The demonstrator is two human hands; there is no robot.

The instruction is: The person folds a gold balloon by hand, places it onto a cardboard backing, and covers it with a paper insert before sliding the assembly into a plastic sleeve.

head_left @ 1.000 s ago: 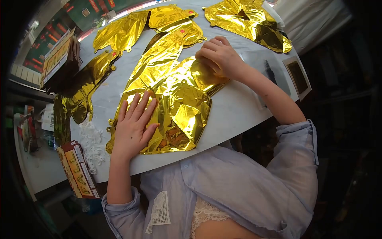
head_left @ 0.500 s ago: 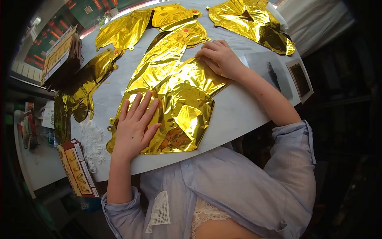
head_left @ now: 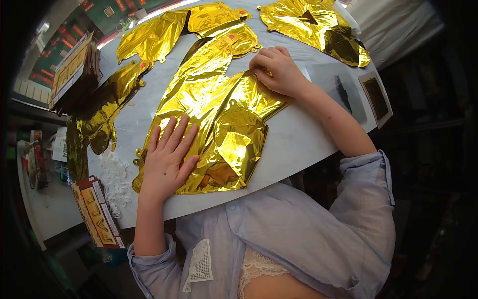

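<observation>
Under the flat left hand [head_left: 167,162] lies the foil balloon [head_left: 234,134], right hand [head_left: 276,70] pinching its edge.

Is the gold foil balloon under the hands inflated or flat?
Flat. The gold foil balloon lies creased on the table, left hand pressed open on it, right hand curled on its top edge.
</observation>
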